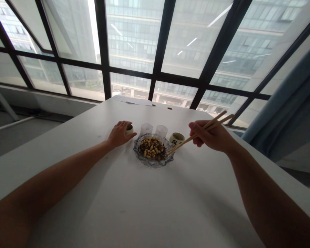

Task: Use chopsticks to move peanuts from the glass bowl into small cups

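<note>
Black-framed windows (157, 74) are rising behind the smooth white table (134, 206), a blue cloth curtain (281, 100) is hanging at the right, and white paper (134, 101) is lying near the far edge. Two clear plastic cups (146, 128) are standing just behind the clear, wavy-rimmed glass bowl (156, 164), crowding its far side. The bowl, holding tan peanuts (151, 150) and small dark brown pieces (160, 157), is sitting between the separated hands. The left hand (121, 133) is clasping a small cream cup (129, 130); the right hand (209, 135) is gripping pale wooden chopsticks (187, 140), their tips reaching the bowl's right side. A round cream cup (176, 137) beside them is showing black writing, apparently "风", with more partly hidden; the clasped cup's marks are too small to read.
</note>
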`<state>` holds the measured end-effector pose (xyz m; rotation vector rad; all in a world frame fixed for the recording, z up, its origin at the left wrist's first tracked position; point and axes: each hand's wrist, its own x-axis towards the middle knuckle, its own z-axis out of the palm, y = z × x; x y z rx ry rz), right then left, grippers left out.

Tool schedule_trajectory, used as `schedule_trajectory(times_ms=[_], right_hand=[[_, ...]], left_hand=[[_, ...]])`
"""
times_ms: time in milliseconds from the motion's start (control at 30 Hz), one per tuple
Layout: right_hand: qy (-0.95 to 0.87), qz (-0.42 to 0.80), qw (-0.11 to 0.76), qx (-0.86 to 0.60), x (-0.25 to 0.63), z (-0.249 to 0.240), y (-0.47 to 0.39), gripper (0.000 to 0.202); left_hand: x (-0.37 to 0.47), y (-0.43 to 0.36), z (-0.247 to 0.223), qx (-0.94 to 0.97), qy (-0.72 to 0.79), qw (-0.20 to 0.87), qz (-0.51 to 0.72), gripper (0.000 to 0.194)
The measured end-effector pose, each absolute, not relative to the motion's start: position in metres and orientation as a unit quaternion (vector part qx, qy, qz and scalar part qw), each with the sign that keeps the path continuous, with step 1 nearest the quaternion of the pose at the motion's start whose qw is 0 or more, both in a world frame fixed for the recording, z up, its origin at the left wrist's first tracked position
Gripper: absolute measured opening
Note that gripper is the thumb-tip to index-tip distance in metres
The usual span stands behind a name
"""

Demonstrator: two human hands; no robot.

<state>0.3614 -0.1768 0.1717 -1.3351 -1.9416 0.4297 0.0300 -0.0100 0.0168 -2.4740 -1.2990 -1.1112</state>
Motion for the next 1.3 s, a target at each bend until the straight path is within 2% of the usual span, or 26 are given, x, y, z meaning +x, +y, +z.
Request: schedule_trajectory(times_ms=[100,333,1300], right_hand=[[-0.781,0.168,0.310,-0.514,0.358,0.167,-0.175,0.058],[-0.801,0.149,0.258,-0.518,0.356,0.162,-0.172,0.053],[-0.788,0.207,0.298,-0.497,0.353,0.160,-0.172,0.056]], left_hand=[[0.030,-0.012,0.019,-0.822,-0.431,0.065,-0.366,0.049],[0.030,-0.011,0.017,-0.821,-0.430,0.068,-0.370,0.050],[0.031,-0.011,0.018,-0.821,-0.426,0.064,-0.374,0.049]])
